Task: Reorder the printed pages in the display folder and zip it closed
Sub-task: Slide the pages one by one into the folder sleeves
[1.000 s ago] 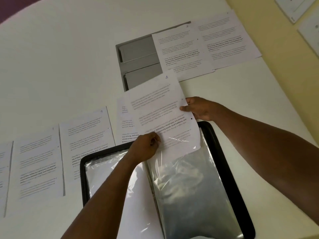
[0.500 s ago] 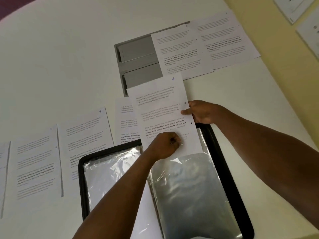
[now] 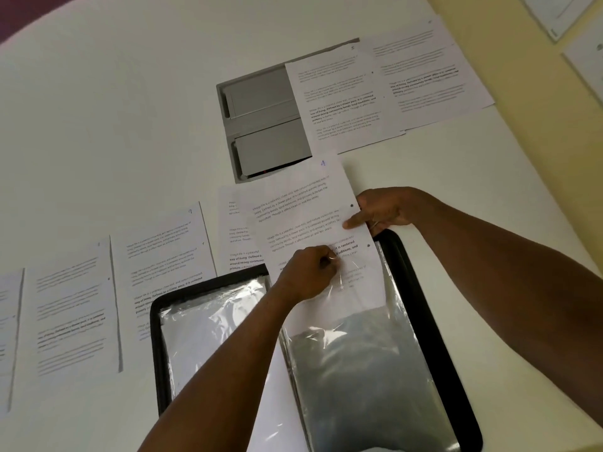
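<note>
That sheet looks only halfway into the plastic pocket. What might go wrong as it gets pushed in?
1. The page is tilted against the sleeve, so a lower corner may catch and crease.
2. The left hand pinches the thin sleeve mouth; if it slips, the opening could close on the page.
3. The right hand holds only the page's edge, so pushing from there may buckle the sheet.

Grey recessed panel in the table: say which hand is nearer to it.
Left. The left hand sits just below the grey recessed panel; the right hand lies off to its lower right.
</note>
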Motion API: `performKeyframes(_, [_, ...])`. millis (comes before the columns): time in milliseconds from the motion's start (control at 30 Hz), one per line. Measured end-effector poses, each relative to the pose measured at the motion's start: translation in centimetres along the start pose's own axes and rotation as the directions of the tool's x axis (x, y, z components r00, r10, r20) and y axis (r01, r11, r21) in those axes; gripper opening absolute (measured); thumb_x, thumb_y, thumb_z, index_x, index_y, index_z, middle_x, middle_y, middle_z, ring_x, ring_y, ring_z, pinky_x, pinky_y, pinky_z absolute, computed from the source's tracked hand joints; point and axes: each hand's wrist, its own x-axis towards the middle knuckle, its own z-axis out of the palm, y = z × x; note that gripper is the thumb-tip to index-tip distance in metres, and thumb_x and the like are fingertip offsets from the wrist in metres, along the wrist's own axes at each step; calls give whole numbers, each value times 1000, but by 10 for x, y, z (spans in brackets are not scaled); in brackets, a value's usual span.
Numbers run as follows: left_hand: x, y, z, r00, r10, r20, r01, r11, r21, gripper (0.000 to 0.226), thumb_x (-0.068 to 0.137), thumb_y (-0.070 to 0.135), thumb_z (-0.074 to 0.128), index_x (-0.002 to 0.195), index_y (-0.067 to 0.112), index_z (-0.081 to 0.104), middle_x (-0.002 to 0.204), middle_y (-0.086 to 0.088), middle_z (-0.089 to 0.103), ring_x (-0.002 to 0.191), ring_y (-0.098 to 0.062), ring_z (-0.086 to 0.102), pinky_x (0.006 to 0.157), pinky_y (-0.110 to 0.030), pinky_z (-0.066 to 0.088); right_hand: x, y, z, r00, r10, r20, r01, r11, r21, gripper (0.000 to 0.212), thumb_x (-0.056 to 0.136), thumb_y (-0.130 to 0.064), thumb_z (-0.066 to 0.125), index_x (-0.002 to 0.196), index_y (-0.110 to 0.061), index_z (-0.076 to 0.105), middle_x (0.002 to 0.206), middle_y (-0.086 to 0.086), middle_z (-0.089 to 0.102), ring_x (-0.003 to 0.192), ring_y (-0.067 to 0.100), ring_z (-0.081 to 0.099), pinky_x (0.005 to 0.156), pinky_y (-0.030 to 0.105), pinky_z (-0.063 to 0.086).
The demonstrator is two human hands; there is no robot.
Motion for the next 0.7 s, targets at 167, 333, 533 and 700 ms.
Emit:
performKeyframes(167, [0, -1, 0, 1000, 13, -28, -14, 999, -35, 15, 95, 22, 58, 97, 10, 67, 92, 1, 67, 84, -15, 62, 70, -15, 43, 7, 3, 6, 978, -83, -192, 87, 996, 13, 34, 88, -20, 70, 119, -8, 64, 113, 8, 70, 97, 19, 69, 84, 35, 57])
performKeyframes(333, [3, 1, 3, 1000, -8, 0, 8, 998, -68, 12, 95, 24, 58, 96, 15, 66, 89, 5, 64, 81, -12, 59, 71, -20, 41, 7, 0, 11, 977, -112, -184, 109, 994, -25, 35, 88, -17, 70, 121, -8, 62, 113, 7, 70, 96, 19, 69, 84, 37, 58])
performKeyframes(533, [6, 5, 2, 1000, -15, 27, 18, 996, -93, 14, 95, 23, 59, 103, 16, 67, 101, 7, 65, 89, -8, 60, 80, -18, 44, -1, 1, 2, 1000, -21, 10, 22, 999, -31, 35, 83, -10, 73, 117, -11, 64, 111, 6, 71, 98, 18, 69, 81, 32, 59])
performKeyframes(700, [5, 6, 2, 999, -35, 17, 37, 991, -132, 11, 95, 26, 59, 95, 19, 67, 94, 5, 69, 83, -9, 62, 71, -16, 43, 2, 5, -7, 995, -44, -89, 40, 998, -50, 35, 85, -12, 72, 118, -10, 63, 115, 7, 69, 98, 17, 68, 83, 31, 58])
